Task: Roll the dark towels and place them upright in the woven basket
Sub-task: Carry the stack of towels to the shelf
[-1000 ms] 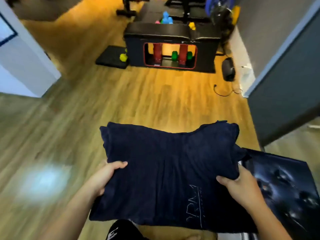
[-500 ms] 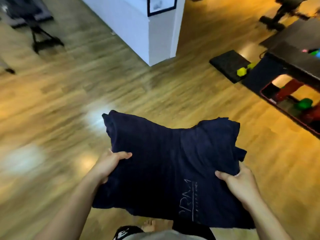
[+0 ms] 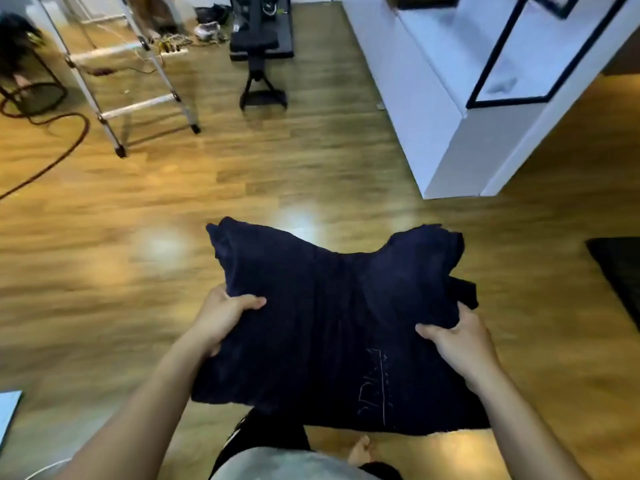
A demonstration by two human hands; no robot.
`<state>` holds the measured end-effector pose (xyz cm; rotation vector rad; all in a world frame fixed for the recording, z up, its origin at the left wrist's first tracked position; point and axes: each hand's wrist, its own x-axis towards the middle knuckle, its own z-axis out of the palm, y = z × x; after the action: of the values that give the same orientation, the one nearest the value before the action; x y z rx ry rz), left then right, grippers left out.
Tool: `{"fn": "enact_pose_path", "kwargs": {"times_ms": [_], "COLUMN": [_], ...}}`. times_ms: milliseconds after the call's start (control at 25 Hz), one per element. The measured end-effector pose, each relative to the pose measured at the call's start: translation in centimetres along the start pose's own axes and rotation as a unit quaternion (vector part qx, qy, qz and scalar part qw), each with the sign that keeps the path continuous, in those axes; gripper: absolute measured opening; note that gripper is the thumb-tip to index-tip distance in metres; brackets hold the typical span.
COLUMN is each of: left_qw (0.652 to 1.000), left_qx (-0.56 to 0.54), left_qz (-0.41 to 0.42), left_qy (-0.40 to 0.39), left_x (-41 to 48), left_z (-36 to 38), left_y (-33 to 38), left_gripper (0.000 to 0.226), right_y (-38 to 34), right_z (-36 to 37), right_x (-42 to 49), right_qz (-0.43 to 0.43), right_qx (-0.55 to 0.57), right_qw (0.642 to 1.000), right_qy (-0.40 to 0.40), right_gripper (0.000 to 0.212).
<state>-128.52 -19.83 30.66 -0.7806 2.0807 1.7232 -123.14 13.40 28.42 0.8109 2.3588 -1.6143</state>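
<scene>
While the dark towels (image 3: 332,323) are kept in the same two-handed hold as a second and half a second ago, the surroundings are changed. The black rack with coloured weights once seen at the top is gone. The white pillar (image 3: 433,109), lately at top centre, is now found in the upper right, and a stepladder (image 3: 138,98) is brought into the upper left. A turn of the body, not a move of the cloth, is judged from this.

The bundle is held flat in the air over the wooden floor (image 3: 311,174), at lower centre of the frame. Its left edge is gripped by the left hand (image 3: 221,317), thumb laid on top and fingers hidden beneath, and its right edge is clasped by the right hand (image 3: 457,344) in the same manner. No roll is begun and no woven basket is seen anywhere, so the task is judged to be at its carrying stage.

By count, one bundle of dark cloth is seen. Several towels are suggested by the layered edges at its upper left corner, though their number cannot be told. Also counted are two hands, one stepladder, one black stand (image 3: 261,64) at top centre, one dark mat (image 3: 616,271) cut off at the right edge, and one cable (image 3: 52,143) at the left.
</scene>
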Motion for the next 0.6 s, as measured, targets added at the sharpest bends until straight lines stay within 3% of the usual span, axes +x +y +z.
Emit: {"fn": "enact_pose_path", "kwargs": {"times_ms": [160, 600], "left_qw": [0.999, 0.999], "left_qx": [-0.031, -0.003], "left_qz": [0.0, 0.015], "left_qy": [0.019, -0.035], "left_x": [9.1, 37.4], "left_z": [2.0, 6.0], "left_y": [5.6, 27.0], "left_gripper": [0.019, 0.023], "right_y": [-6.4, -23.5], "right_z": [1.7, 6.5], "right_x": [12.2, 38.7], "right_qz": [-0.013, 0.008], "right_qx": [-0.011, 0.023], "right_qw": [1.0, 0.999], "right_qy": [-0.014, 0.045], "right_gripper": [0.042, 0.044]}}
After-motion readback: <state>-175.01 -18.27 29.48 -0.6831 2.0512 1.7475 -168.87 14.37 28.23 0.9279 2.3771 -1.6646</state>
